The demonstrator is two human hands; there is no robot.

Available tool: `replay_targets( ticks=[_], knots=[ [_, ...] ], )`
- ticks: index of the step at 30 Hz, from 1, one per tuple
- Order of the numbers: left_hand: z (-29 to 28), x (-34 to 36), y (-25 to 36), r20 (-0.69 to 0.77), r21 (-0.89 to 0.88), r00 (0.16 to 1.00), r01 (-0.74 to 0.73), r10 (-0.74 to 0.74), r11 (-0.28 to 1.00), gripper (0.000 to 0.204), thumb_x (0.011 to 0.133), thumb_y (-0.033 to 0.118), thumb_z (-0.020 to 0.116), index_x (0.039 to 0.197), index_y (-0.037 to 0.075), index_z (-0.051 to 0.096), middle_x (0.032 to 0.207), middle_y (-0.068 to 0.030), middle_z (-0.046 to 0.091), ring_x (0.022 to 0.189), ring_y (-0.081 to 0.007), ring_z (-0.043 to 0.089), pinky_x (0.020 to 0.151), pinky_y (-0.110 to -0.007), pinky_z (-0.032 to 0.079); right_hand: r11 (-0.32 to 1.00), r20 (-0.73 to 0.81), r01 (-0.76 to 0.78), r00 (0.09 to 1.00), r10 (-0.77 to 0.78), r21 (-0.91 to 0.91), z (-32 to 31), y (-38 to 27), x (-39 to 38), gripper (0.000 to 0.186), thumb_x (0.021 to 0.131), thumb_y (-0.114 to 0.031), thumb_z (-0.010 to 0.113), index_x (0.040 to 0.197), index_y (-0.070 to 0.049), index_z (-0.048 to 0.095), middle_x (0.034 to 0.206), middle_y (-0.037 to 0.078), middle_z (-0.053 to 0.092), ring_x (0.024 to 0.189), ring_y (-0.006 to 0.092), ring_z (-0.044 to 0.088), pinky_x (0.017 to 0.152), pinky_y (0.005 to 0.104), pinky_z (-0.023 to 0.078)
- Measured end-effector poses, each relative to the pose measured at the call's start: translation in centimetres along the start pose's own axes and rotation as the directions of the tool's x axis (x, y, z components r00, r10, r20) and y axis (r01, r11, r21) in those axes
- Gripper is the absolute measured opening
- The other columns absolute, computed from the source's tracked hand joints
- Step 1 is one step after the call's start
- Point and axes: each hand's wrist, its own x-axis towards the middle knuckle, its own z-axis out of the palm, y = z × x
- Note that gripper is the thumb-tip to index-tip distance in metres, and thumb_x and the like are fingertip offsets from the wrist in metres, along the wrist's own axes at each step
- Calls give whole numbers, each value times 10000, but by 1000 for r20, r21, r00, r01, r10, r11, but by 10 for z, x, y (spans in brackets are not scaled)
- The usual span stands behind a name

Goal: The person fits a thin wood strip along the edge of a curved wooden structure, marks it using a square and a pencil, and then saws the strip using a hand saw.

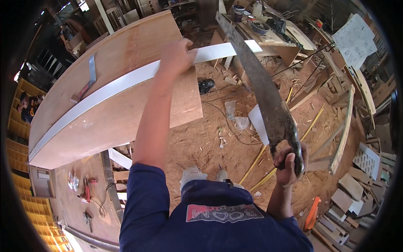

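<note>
A long white strip (100,91) lies along a large plywood panel (126,46) and juts past its right edge. My left hand (176,59) is closed over the strip near that edge, its fingers curled round it. My right hand (289,164) grips the handle of a rusty handsaw (262,90), held blade upward at the right, the upper blade crossing the jutting end of the strip in the view; contact cannot be told. A metal square (92,67) lies on the panel left of the strip.
A cluttered bench (291,50) stands behind. Offcuts (350,187) pile up at the right; yellow strips (306,128), cables and scraps lie on the dirt floor. A lower board (73,178) at the left bears a red tool (87,193). Another person (28,110) is at the far left.
</note>
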Motion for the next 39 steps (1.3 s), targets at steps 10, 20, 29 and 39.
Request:
replay_targets(
  ticks=[10, 20, 29, 39],
  knots=[
    [12, 19, 14, -218, 101, 942, -239, 255, 966, 537, 1067, 573, 525, 982, 84, 732, 973, -165, 776, 992, -361, 756, 829, -507, 592, 990, -8, 83, 997, -82, 117, -6, -4, -36, 523, 1096, -444, 606, 1323, 15, 501, 824, 67, 551, 683, 163, 531, 583, 303, 444],
    [-83, -64, -1, 96, 204, 986, -150, 133, 967, 735, 1022, 753, 498, 1110, 75, 767, 992, -157, 794, 961, -316, 786, 827, -473, 628, 971, -51, 236, 971, -234, 36, 60, -7, 27, 255, 1097, -220, 577, 911, -85, 467, 727, -3, 380, 617, 101, 400, 577, 250, 333],
    [-108, -111, -37, 295, 242, 949, 43, -116, 969, 842, 947, 837, 531, 1126, 66, 818, 1025, -142, 807, 996, -319, 782, 860, -474, 623, 985, -100, 156, 984, -148, 79, 53, 3, -6, 283, 1113, -266, 603, 913, -102, 490, 722, -15, 382, 623, 95, 389, 609, 245, 319],
    [-94, -189, 17, 188, 220, 961, -244, 204, 945, 658, 938, 682, 682, 938, 38, 821, 924, -147, 801, 932, -327, 783, 780, -460, 612, 991, -81, 128, 989, -124, 45, 41, 6, -54, 227, 1089, -237, 636, 1044, -28, 561, 722, -26, 399, 629, 71, 401, 581, 243, 324]
  ],
)
